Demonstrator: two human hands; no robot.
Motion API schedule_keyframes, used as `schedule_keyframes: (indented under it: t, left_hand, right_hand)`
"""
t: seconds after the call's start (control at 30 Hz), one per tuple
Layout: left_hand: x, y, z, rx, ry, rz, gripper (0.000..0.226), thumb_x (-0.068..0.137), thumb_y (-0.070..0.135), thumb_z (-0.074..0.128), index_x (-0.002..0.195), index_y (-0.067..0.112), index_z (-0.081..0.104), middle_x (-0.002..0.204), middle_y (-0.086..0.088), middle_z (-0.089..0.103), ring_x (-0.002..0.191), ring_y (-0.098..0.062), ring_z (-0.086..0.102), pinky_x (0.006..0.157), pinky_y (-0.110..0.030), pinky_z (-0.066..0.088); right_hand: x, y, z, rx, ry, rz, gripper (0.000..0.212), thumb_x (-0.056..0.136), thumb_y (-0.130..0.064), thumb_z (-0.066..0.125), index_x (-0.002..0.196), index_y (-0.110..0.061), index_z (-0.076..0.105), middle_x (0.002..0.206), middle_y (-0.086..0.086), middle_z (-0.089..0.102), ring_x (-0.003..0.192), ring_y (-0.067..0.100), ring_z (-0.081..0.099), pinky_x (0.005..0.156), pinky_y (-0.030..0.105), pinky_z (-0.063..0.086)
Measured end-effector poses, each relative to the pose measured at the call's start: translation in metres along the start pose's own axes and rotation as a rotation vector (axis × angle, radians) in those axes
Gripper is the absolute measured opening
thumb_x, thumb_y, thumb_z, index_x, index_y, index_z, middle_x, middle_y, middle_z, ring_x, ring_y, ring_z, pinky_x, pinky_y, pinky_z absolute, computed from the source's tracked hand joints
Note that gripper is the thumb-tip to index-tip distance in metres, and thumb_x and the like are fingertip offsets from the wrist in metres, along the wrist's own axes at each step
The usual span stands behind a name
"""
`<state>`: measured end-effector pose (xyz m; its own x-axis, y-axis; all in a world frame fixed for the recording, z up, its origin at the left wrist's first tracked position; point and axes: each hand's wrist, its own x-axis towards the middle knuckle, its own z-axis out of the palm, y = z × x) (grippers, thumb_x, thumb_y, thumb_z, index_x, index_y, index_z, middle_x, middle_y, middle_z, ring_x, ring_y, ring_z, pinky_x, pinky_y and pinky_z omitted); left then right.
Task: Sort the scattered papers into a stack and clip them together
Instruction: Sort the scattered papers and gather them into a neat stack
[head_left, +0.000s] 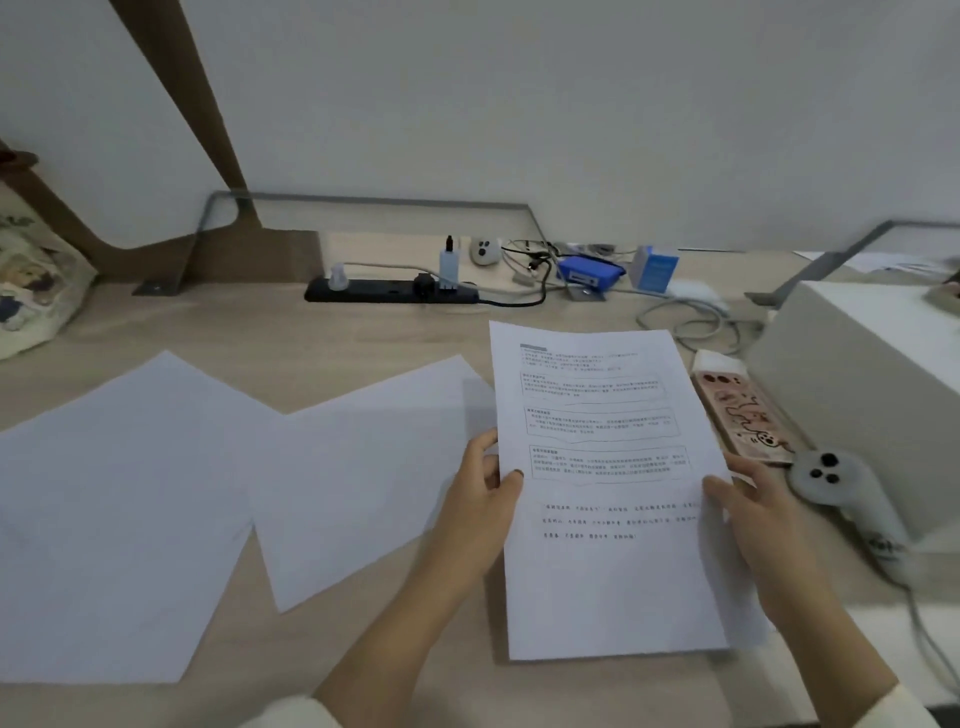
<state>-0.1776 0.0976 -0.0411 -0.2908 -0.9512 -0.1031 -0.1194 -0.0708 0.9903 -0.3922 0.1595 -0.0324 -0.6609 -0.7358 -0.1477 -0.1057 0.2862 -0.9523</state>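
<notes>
You pinched the printed sheet (608, 467) at both edges, left hand (480, 488) and right hand (748, 499), probably to square it for stacking.

Printed sheet (608, 488): white, boxed blocks of black text, portrait, over the desk's (363, 327) right half, pinched at both long edges by left hand (485, 483) and right hand (748, 499). Two blank white sheets flat on the left half, turned cornerwise: left blank sheet (119, 519) by the left edge, middle blank sheet (363, 483) overlapping its right corner, far corner behind the printed sheet.
</notes>
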Motion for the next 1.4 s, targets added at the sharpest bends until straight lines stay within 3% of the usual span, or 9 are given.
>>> schedule_keyframes:
  t: [0.17,0.3,0.47,0.57,0.73,0.93,1.13,1.3,1.4]
  left_hand:
    - [0.02,-0.021,0.023,0.262,-0.008,-0.018,0.045,0.089,0.019,0.046,0.131,0.033,0.041,0.129,0.014,0.049,0.113,0.0,0.051,0.099,-0.035,0.046]
    - [0.02,-0.028,0.032,0.434,-0.064,-0.045,0.057,0.093,0.017,0.046,0.145,0.018,0.025,0.151,0.006,0.026,0.139,-0.009,0.024,0.117,-0.032,0.021]
    - [0.019,-0.035,0.037,0.564,-0.112,0.036,0.058,0.095,0.019,0.045,0.147,0.018,0.02,0.156,0.01,0.013,0.143,-0.004,0.011,0.112,-0.016,0.009]
    - [0.017,-0.038,0.035,0.593,-0.136,0.071,0.054,0.095,0.023,0.045,0.145,0.022,0.023,0.156,0.013,0.01,0.142,-0.002,0.011,0.114,-0.018,0.012]
    - [0.012,-0.042,0.004,0.687,-0.041,0.126,0.05,0.096,0.031,0.043,0.143,0.027,0.028,0.155,0.015,0.01,0.142,-0.001,0.01,0.113,-0.02,0.015]
    - [-0.012,-0.052,-0.079,0.761,0.148,0.056,0.049,0.096,0.034,0.041,0.143,0.027,0.029,0.155,0.015,0.011,0.143,-0.001,0.006,0.114,-0.022,0.01]
    - [-0.05,-0.068,-0.174,0.86,0.373,-0.101,0.059,0.094,0.044,0.041,0.146,0.022,0.025,0.158,0.005,0.009,0.145,-0.01,0.004,0.118,-0.029,0.009]
    - [-0.077,-0.079,-0.233,0.967,0.442,-0.327,0.091,0.079,0.071,0.038,0.149,0.022,0.008,0.159,-0.002,-0.004,0.146,-0.016,-0.005,0.119,-0.036,0.007]
    - [-0.081,-0.074,-0.246,1.052,0.401,-0.382,0.095,0.077,0.076,0.034,0.149,0.024,0.004,0.159,-0.001,-0.004,0.147,-0.015,-0.002,0.116,-0.036,0.015]
  right_hand:
    - [0.02,0.021,-0.006,-0.186,0.011,-0.013,0.041,0.09,-0.014,0.053,0.129,-0.019,0.04,0.1,0.005,0.059,0.085,0.024,0.06,0.073,0.038,0.048]
    - [0.032,0.036,-0.003,-0.388,-0.025,-0.019,0.049,0.089,-0.009,0.052,0.133,-0.022,0.034,0.098,0.008,0.06,0.083,0.027,0.058,0.071,0.038,0.046]
    - [0.038,0.039,-0.002,-0.572,-0.009,-0.161,0.05,0.09,0.0,0.046,0.137,-0.014,0.033,0.127,0.017,0.05,0.103,0.035,0.054,0.069,0.033,0.038]
    - [0.036,0.039,0.0,-0.716,0.014,-0.288,0.045,0.089,0.001,0.047,0.132,-0.005,0.038,0.126,0.021,0.043,0.096,0.036,0.051,0.067,0.032,0.035]
    - [0.027,0.029,0.011,-0.856,0.011,-0.431,0.047,0.086,-0.013,0.06,0.131,-0.006,0.046,0.137,0.017,0.04,0.125,0.033,0.039,0.095,0.039,0.04]
    - [-0.016,0.002,0.091,-0.841,-0.453,-0.706,0.054,0.09,-0.038,0.053,0.139,-0.023,0.036,0.149,-0.001,0.03,0.138,0.015,0.026,0.11,0.025,0.023]
    - [-0.056,-0.002,0.171,-0.935,-0.777,-0.735,0.074,0.085,-0.053,0.053,0.146,-0.025,0.021,0.157,-0.002,0.011,0.144,0.015,0.011,0.115,0.026,0.012]
    - [-0.058,-0.011,0.197,-1.12,-0.694,-0.853,0.07,0.086,-0.058,0.046,0.143,-0.024,0.024,0.145,-0.002,0.036,0.13,0.017,0.038,0.1,0.027,0.037]
    - [-0.061,-0.015,0.205,-1.197,-0.644,-0.934,0.057,0.092,-0.049,0.041,0.141,-0.024,0.025,0.135,-0.001,0.046,0.119,0.017,0.048,0.089,0.027,0.045]
